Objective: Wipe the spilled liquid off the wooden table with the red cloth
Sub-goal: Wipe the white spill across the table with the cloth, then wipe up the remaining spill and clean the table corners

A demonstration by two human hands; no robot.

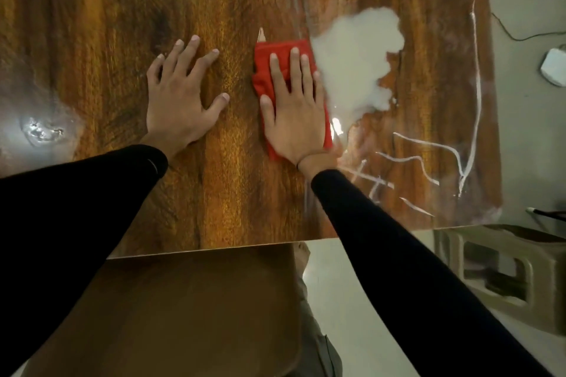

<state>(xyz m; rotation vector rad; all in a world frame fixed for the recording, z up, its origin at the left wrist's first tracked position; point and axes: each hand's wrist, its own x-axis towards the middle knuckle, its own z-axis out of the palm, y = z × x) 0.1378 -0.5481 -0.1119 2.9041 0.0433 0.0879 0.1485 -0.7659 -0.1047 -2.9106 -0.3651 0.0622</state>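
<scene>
Right hand (pixel 292 107) flat, fingers spread, pressing the red cloth (pixel 275 53) onto the tabletop (pixel 214 193); no pinch, just palm load. Left hand (pixel 180 92) flat on bare wood, bracing, well apart. Milky spill (pixel 358 70) lies directly right of the cloth, touching its right edge. Cloth's long axis runs near-to-far, so a rightward sweep looks like the next move. Thin streaks (pixel 428 162) lie nearer, right.

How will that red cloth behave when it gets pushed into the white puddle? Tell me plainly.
The red cloth looks soft and folded, so it will probably bunch rather than slide stiffly. The right hand lies flat on it, which should keep it spread. On the glossy wooden table it likely glides easily and may smear the spilled liquid before soaking it up.
</scene>
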